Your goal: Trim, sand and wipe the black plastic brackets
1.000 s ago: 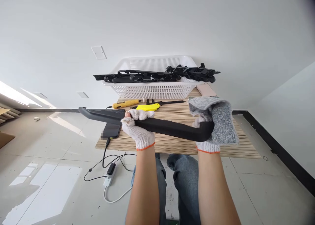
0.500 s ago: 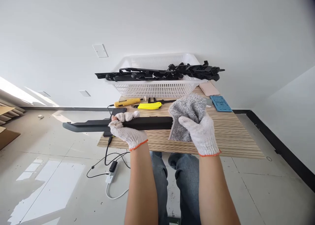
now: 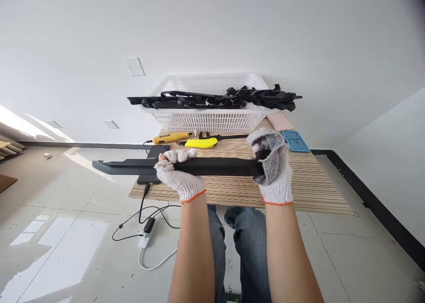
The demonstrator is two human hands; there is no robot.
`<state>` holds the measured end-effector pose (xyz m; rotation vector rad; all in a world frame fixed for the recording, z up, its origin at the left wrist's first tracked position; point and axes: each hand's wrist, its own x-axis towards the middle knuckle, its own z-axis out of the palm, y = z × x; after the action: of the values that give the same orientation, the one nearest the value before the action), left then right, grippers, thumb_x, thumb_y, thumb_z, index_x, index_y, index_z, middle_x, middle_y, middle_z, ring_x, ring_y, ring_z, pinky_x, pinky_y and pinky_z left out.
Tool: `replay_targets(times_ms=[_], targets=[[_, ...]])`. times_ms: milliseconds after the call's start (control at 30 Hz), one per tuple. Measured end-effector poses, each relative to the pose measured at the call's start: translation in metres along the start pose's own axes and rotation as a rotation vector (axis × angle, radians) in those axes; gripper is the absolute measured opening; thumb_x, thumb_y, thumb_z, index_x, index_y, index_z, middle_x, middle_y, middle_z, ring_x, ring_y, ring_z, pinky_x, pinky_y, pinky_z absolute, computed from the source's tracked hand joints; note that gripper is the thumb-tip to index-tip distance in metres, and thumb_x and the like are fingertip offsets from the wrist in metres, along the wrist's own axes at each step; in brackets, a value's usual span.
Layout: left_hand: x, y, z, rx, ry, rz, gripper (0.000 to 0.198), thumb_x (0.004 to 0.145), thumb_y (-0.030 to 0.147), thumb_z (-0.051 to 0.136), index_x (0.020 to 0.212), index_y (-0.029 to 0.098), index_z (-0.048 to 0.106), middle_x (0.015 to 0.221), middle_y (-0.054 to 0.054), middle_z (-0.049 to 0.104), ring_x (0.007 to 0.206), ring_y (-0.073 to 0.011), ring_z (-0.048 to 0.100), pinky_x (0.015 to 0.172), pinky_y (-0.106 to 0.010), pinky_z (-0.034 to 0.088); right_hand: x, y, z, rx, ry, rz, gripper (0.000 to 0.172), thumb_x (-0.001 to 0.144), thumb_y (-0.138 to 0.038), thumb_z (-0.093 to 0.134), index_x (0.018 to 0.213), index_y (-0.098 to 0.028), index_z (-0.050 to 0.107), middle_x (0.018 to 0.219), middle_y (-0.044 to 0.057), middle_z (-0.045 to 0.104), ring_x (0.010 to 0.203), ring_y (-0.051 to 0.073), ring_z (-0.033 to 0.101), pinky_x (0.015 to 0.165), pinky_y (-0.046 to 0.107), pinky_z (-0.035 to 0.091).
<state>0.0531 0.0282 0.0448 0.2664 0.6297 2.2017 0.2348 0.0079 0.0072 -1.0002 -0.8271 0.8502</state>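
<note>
the left hand [image 3: 177,175] is wrapped around a black plastic trim strip [image 3: 217,166], held above the striped worktop [image 3: 308,186]; its end is gripped through a gray cloth [image 3: 274,163] by the right hand [image 3: 282,183]. should the cloth slip on the smooth plastic, the black phone [image 3: 148,179] could be struck. sunlight is cast across the tiled floor [image 3: 63,245].
</note>
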Motion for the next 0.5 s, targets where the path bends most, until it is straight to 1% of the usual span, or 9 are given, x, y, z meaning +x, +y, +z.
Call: replay_targets(times_ms=[67,100,167,233,267,333,400,433,500], targets=[[0.002,0.0,-0.001,0.024,-0.005,0.026,0.031,0.066,0.027,0.047,0.073,0.024,0.017,0.065,0.007,0.018,0.049,-0.0083,0.029,0.051,-0.025,0.041,-0.006,-0.01,0.007,0.02,-0.07,-0.064,0.053,0.092,-0.075,0.043,0.101,-0.031,0.072,0.122,0.008,0.071,0.117,0.031,0.066,0.095,0.047,0.057],[0.003,0.0,-0.001,0.037,-0.008,0.04,0.031,0.066,0.027,0.046,0.075,0.024,0.016,0.065,0.007,0.017,0.049,-0.0085,0.029,0.052,-0.026,0.042,-0.009,-0.014,0.01,0.036,-0.103,-0.08,0.057,0.092,-0.077,0.043,0.1,-0.029,0.074,0.123,0.009,0.071,0.123,0.032,0.063,0.102,0.048,0.053],[0.006,0.001,-0.003,0.058,0.001,0.061,0.032,0.066,0.027,0.045,0.077,0.024,0.015,0.067,0.007,0.016,0.05,-0.0088,0.029,0.054,-0.027,0.044,-0.012,-0.018,0.015,0.068,-0.121,-0.063,0.065,0.088,-0.082,0.042,0.102,-0.028,0.075,0.124,0.011,0.071,0.129,0.034,0.06,0.107,0.051,0.05],[0.009,0.001,-0.005,0.062,0.038,0.086,0.031,0.065,0.026,0.044,0.077,0.024,0.015,0.068,0.006,0.018,0.051,-0.009,0.03,0.055,-0.027,0.045,-0.014,-0.017,0.016,0.09,-0.084,0.0,0.07,0.084,-0.086,0.043,0.11,-0.028,0.073,0.125,0.012,0.071,0.133,0.034,0.058,0.106,0.053,0.051],[0.01,0.001,-0.006,0.06,0.059,0.099,0.03,0.064,0.026,0.043,0.077,0.024,0.016,0.068,0.006,0.019,0.051,-0.0091,0.03,0.055,-0.027,0.045,-0.014,-0.015,0.015,0.091,-0.058,0.044,0.071,0.082,-0.086,0.047,0.114,-0.028,0.072,0.126,0.011,0.071,0.133,0.034,0.058,0.104,0.053,0.052],[0.012,0.0,-0.007,0.066,0.082,0.121,0.029,0.063,0.025,0.043,0.076,0.024,0.017,0.068,0.006,0.021,0.053,-0.0091,0.032,0.055,-0.027,0.045,-0.014,-0.01,0.011,0.059,-0.01,0.161,0.067,0.073,-0.077,0.067,0.119,-0.028,0.069,0.125,0.009,0.072,0.129,0.034,0.061,0.102,0.051,0.054],[0.012,-0.001,-0.008,0.108,0.063,0.151,0.028,0.067,0.027,0.044,0.075,0.024,0.018,0.069,0.006,0.02,0.054,-0.0091,0.031,0.056,-0.027,0.045,-0.015,-0.005,0.007,-0.008,0.012,0.288,0.069,0.062,-0.058,0.084,0.122,-0.028,0.066,0.122,0.008,0.073,0.122,0.034,0.065,0.099,0.051,0.056],[0.011,0.0,-0.008,0.138,0.039,0.171,0.028,0.069,0.029,0.045,0.075,0.024,0.018,0.069,0.006,0.02,0.054,-0.009,0.031,0.056,-0.027,0.045,-0.015,-0.003,0.005,-0.049,0.008,0.334,0.072,0.059,-0.049,0.087,0.124,-0.028,0.065,0.121,0.008,0.073,0.118,0.034,0.067,0.097,0.051,0.057],[0.007,0.0,-0.006,0.183,-0.014,0.215,0.03,0.073,0.032,0.047,0.074,0.024,0.018,0.068,0.006,0.018,0.054,-0.0087,0.029,0.055,-0.027,0.044,-0.016,-0.001,0.003,-0.135,-0.025,0.355,0.073,0.058,-0.042,0.088,0.126,-0.027,0.064,0.121,0.008,0.073,0.115,0.034,0.068,0.096,0.052,0.058]])
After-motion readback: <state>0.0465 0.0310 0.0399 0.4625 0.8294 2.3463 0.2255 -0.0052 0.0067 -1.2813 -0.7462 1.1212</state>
